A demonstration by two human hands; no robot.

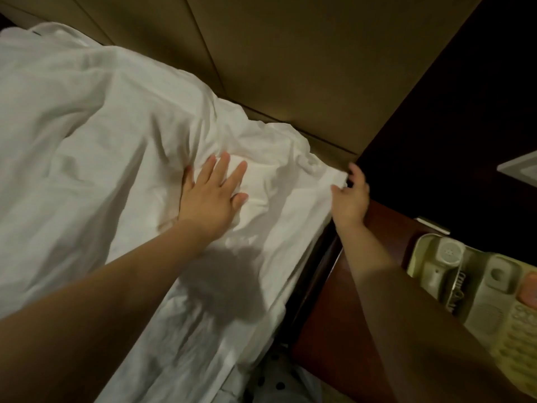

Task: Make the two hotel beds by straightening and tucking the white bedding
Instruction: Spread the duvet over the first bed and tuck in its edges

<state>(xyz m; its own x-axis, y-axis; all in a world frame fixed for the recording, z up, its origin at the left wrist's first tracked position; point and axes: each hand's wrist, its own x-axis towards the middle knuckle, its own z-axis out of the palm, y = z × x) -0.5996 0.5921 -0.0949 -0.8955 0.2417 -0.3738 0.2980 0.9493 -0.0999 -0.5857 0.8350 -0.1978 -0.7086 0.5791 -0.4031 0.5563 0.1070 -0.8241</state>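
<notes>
**Q:** Largest items first?

**A:** White bedding [87, 112], spread over the whole bed, creased and bunched toward the head-end corner on the right. Behind it, a tan padded headboard [261, 53]. Just off the bed's right edge, a reddish wooden nightstand [388, 228] carrying a beige telephone [453, 271].

**Q:** And the hands?

**A:** Left hand [213, 193] palm down on the bedding, near the head end and in from the right edge. Fingers straight and fanned apart, pressing the creases flat. Right hand [350, 196] at the head-end right corner of the bed, above the gap beside the nightstand. Thumb on top of the cloth and fingers curled round the hem, apparently pinching it, though somewhat blurred.

**Q:** Deciding relation for the coming move?

**A:** Loose corner already between the right fingers, with the bunched ridge between the two hands, its long axis running from the headboard toward the foot. Right hand the nearer to the corner. Left arm stretched across the bed and right arm reaching along the bed's right edge. Likely next: a pull outward and down over that edge against the left palm as anchor, then a tuck into the gap.

**Q:** Progress?

**A:** Judged early: one bed in view, not yet smooth.
</notes>
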